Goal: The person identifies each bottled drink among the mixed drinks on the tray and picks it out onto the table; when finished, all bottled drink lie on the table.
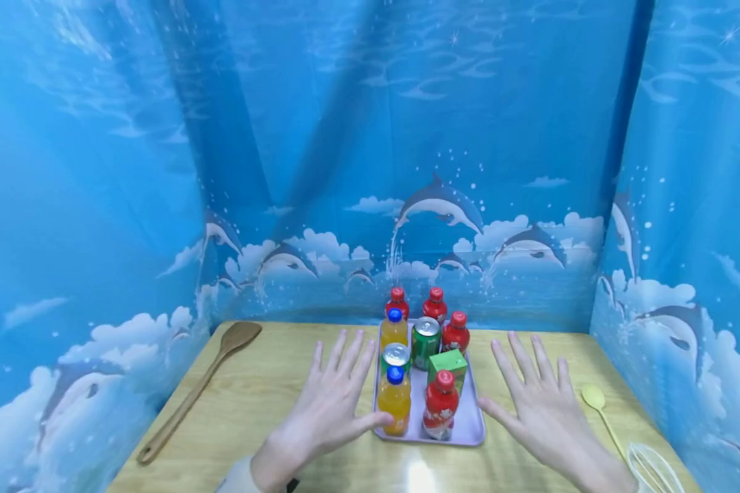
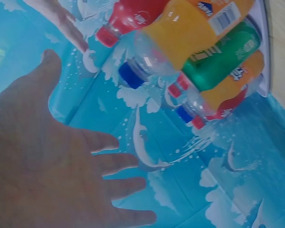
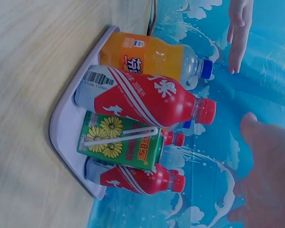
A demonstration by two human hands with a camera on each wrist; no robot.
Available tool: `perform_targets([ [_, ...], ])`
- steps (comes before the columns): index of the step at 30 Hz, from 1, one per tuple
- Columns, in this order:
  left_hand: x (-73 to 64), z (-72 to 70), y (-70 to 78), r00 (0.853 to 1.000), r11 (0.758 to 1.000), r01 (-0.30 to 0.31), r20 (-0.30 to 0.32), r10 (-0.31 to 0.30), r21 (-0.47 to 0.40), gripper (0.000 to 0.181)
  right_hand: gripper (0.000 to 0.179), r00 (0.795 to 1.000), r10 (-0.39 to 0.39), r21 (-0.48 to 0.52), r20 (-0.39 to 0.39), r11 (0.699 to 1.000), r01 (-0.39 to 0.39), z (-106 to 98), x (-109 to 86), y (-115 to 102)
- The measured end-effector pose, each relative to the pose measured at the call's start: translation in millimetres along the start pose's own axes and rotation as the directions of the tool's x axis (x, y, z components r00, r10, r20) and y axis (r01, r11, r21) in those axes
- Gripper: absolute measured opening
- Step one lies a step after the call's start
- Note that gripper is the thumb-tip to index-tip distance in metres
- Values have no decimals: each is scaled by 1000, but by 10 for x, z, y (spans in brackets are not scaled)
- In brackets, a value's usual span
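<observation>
My left hand [image 1: 329, 404], palm down with fingers spread, is left of a pale purple tray [image 1: 465, 428]; its thumb overlaps the near orange soda bottle [image 1: 393, 404] in the head view. My right hand [image 1: 545, 407] spreads its fingers on the tray's right side, holding nothing. Upright on the tray stand a red-capped bottle [image 1: 440, 407] at the front, a green drink carton [image 3: 121, 141] with a straw, and a green can [image 1: 426, 346]. A second can [image 1: 396, 357] sits between the two orange bottles. More red bottles [image 1: 455, 333] stand toward the back.
A wooden spatula [image 1: 203, 390] lies along the table's left side. On the right are a yellow spoon [image 1: 601, 407] and a white whisk [image 1: 650, 469]. A blue dolphin-print curtain [image 1: 321, 171] closes off the back and both sides of the wooden table [image 1: 284, 363].
</observation>
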State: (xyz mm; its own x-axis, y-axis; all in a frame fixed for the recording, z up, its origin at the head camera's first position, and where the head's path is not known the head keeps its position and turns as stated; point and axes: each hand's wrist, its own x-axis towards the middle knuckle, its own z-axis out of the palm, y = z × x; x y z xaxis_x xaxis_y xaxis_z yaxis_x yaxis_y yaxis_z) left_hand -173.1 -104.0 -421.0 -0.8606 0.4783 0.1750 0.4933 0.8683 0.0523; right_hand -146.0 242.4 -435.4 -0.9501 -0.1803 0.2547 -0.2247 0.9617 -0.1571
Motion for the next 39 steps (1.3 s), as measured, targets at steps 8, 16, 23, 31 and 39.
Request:
perform_targets([
  [8,143,137,-62,989,985,-42,-145,17,-168,105,84,993,118,197,-23,974,-111,143,258,110],
  [16,255,549,-55,976,783,-58,-200,-86,-619,93,70,951,251,525,183,792,-310,673,736,420],
  [23,260,811,22,982,664,-46,-155,-106,-746,91,71,844,331,660,422,526,-536,939,717,446],
  [31,244,944,34,976,682,-24,-166,-144,-731,67,59,829,333,639,450,528,-559,1107,716,377],
  [39,229,981,62,973,676,-30,-178,-150,-736,60,41,840,348,623,417,564,-543,1232,676,334],
])
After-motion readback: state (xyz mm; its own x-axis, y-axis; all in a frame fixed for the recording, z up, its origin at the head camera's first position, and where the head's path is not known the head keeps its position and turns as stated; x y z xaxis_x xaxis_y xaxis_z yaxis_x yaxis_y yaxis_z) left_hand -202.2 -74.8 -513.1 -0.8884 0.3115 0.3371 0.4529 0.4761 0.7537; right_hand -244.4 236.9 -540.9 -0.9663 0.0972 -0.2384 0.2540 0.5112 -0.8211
